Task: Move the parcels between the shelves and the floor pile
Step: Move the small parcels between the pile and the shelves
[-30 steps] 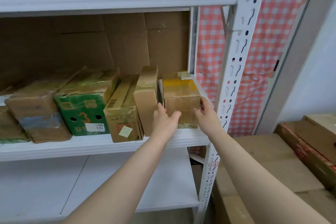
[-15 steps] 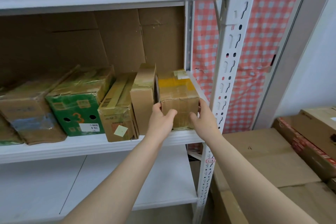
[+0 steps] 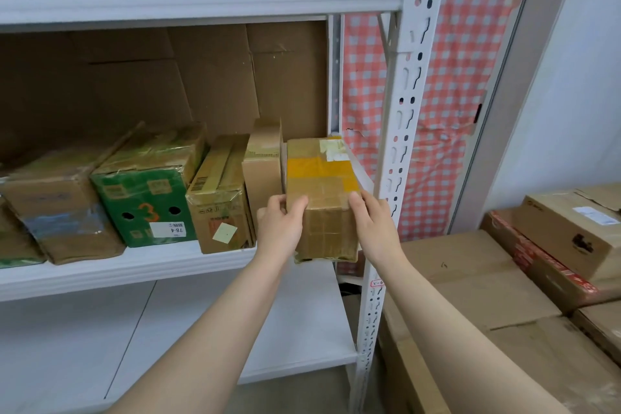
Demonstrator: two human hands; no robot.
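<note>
Bright even light, soft shadows, wide-angle bowing

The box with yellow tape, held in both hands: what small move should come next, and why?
Probably pull the box with yellow tape straight out, clear of the shelf: the left hand and right hand grip its sides, and its front end overhangs the shelf edge.

Glossy tape (image 3: 319, 171) is gleaming on a matt brown cardboard parcel (image 3: 326, 232), while the white-painted metal upright (image 3: 406, 104) is showing a smooth finish and a red-checked sheet (image 3: 450, 104) is hanging creased, papery.
</note>
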